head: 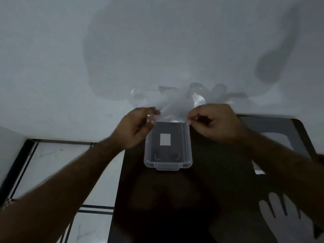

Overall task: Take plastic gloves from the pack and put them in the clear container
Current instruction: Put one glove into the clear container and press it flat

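Your left hand (pixel 135 127) and right hand (pixel 215 123) each pinch the clear glove (pixel 175 104), stretched between them above the clear container (pixel 168 163).

No legible text, brand, number or sign anywhere in view. White rectangular label (pixel 165 139) on floor of clear container (pixel 168 162): blank, no print discernible. Small white tag (pixel 259 171) on desk (pixel 175 199) near right forearm: too blurred and too small to read. White hand-shaped graphic (pixel 278 213) at lower right of desk, on what appears to be glove pack: pictogram only, no lettering visible around it.
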A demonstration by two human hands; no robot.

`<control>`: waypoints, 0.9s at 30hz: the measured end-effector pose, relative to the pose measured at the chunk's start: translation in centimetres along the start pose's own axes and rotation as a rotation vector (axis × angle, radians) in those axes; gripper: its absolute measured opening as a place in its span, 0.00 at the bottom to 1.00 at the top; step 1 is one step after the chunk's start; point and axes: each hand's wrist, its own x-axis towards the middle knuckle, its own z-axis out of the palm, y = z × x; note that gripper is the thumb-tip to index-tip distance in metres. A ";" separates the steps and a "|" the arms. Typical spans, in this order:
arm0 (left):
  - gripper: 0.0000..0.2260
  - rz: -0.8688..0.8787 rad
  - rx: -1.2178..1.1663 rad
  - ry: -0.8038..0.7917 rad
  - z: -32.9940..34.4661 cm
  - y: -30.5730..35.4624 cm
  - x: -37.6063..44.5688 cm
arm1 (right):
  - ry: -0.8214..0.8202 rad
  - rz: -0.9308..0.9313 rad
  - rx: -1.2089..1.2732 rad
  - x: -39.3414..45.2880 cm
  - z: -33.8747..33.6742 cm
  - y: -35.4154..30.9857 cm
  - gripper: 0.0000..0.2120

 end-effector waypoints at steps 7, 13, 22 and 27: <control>0.23 -0.073 0.228 -0.312 4.2 -7.1 -1.4 | -0.181 0.075 -0.034 -1.1 8.0 5.2 0.09; 0.24 0.022 0.538 -0.598 6.4 -9.5 0.3 | -0.326 0.124 -0.230 -1.5 11.5 5.6 0.09; 0.13 0.006 0.753 -0.864 7.0 -8.6 2.6 | -0.748 0.000 -0.573 -0.2 15.7 5.9 0.13; 0.15 -0.006 0.869 -0.988 8.3 -7.0 3.0 | -0.870 -0.045 -0.659 0.3 16.4 5.3 0.15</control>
